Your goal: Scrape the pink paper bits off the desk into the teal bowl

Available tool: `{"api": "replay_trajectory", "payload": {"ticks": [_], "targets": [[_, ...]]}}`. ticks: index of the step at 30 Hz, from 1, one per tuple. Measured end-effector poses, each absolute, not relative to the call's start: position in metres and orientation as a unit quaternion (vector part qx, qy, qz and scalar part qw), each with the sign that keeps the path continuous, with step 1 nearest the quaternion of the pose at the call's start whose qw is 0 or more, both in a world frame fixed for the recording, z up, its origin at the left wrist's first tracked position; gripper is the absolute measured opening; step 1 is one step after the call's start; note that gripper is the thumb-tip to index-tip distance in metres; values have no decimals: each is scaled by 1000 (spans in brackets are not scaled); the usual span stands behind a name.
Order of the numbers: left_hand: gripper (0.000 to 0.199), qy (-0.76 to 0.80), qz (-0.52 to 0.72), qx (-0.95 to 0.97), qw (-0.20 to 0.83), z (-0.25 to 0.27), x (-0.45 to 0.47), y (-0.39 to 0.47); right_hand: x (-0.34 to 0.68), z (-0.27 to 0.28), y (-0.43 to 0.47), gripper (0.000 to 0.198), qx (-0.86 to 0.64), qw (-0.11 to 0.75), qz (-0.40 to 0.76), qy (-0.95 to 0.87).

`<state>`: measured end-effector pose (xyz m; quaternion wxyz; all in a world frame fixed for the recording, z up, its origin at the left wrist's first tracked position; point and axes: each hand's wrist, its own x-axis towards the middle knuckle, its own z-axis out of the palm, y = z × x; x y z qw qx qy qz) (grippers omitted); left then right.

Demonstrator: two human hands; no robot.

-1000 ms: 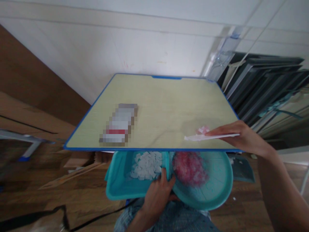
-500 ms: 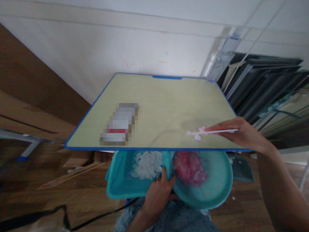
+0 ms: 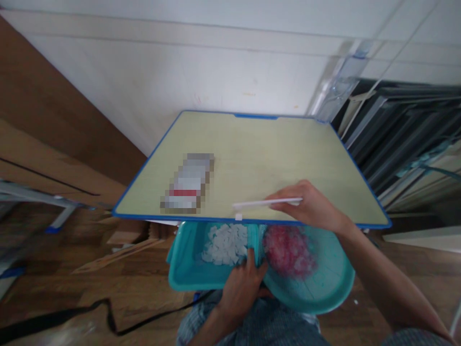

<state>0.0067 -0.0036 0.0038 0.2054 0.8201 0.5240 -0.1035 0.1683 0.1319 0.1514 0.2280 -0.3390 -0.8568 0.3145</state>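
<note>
My right hand [image 3: 304, 204] is closed around a thin white strip [image 3: 266, 203], held nearly level just above the front part of the table. Under the strip's left end, a small white piece [image 3: 238, 217] lies at the table's front edge. My left hand [image 3: 243, 283] grips the inner rim of a rectangular teal bin [image 3: 196, 283], where it meets a round teal basin [image 3: 324, 305]. Many small white pieces [image 3: 226, 244] are heaped in the bin. A reddish-pink, translucent heap [image 3: 290, 252] fills part of the basin; what it is made of is blurred.
The pale yellow table [image 3: 252, 158] has a blue edge and stands against a white wall. A phone-shaped, pixelated object [image 3: 189, 182] lies on its left side. Dark panels [image 3: 406, 120] lean at the right, beside a clear plastic bottle [image 3: 338, 91]. A black strap [image 3: 108, 312] hangs at lower left.
My right hand has swept left with the white strip, and the loose pieces have moved from the table's right side to its front edge. My left hand keeps its place on the bin.
</note>
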Motion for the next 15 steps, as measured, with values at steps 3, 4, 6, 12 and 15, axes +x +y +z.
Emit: {"api": "replay_trajectory", "payload": {"ticks": [3, 4, 6, 12, 15], "targets": [[64, 525, -91, 819, 211, 7, 7, -3, 173, 148, 134, 19, -435, 216, 301, -821], [63, 527, -89, 817, 216, 8, 7, -3, 174, 147, 134, 20, -448, 205, 310, -813], [63, 530, -91, 813, 224, 11, 7, -2, 173, 147, 132, 21, -444, 191, 326, -812], [64, 530, -105, 808, 237, 13, 7, -1, 174, 153, 124, 20, -427, 210, 331, -815], [62, 524, -104, 811, 237, 11, 7, -1, 190, 157, 124, 23, -473, 264, 324, -775]]}}
